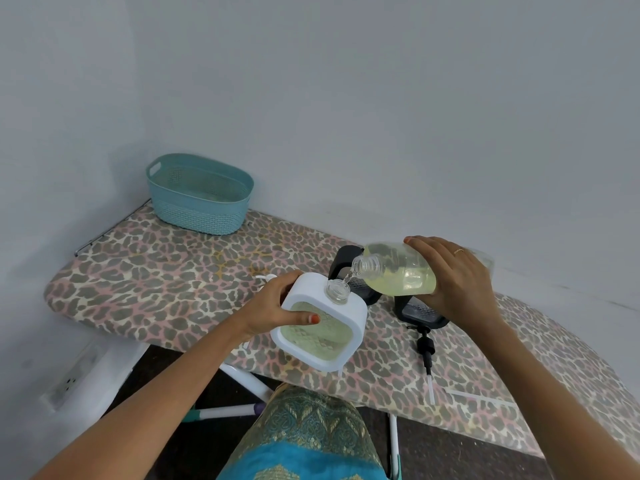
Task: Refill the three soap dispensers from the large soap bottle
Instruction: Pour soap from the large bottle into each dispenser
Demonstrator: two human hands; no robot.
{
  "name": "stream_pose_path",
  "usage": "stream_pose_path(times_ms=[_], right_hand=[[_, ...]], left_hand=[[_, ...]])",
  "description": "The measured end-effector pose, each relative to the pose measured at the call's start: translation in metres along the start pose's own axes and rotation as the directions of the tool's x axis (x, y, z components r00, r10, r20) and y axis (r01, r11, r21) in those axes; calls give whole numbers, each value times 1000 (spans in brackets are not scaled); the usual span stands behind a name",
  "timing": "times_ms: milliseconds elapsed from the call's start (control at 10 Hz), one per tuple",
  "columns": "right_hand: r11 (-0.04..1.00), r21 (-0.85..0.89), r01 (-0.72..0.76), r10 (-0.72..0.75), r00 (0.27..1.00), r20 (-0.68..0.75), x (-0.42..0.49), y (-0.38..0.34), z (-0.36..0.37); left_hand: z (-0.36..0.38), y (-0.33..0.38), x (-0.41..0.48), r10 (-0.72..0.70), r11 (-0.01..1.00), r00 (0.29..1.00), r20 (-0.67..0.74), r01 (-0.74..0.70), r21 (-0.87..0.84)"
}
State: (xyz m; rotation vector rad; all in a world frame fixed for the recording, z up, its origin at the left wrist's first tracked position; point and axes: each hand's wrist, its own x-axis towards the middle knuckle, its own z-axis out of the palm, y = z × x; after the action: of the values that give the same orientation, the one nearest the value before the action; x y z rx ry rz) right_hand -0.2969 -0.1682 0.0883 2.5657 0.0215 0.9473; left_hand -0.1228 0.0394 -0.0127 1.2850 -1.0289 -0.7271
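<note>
Pouring from large soap bottle [398, 277], right hand [457, 282] wrapping its probably heavy, slippery body; left hand [273, 306] clasping rigid frame of white dispenser [351, 308].

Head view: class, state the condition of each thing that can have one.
large soap bottle: uncapped, tipped, pouring into the white dispenser.
white dispenser: pump off, neck open, tilted, part full.
two black dispensers: standing, partly hidden.
black pump: lying loose on the ironing board.
left hand: grips the white dispenser.
right hand: grips the large soap bottle.
teal basket: upright.
</note>
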Motion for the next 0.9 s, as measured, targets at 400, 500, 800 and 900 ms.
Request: stream_pose_path(times_ms=[400,500,800,900], right_hand=[[1000,5,23,-23,1000,3,-1,-4,-1],[1000,7,24,-24,1000,2,0,-4,-2],[1000,5,15,-15,1000,8,-1,-2,0],[1000,6,21,-21,1000,7,-1,-3,-1]], left_hand=[[0,1,0,0,1000,1000,3,0,11],[0,1,0,3,1000,1000,13,-3,19],[1,1,-1,6,1000,1000,10,-6,12],[1,2,-1,8,1000,1000,16,-8,10]])
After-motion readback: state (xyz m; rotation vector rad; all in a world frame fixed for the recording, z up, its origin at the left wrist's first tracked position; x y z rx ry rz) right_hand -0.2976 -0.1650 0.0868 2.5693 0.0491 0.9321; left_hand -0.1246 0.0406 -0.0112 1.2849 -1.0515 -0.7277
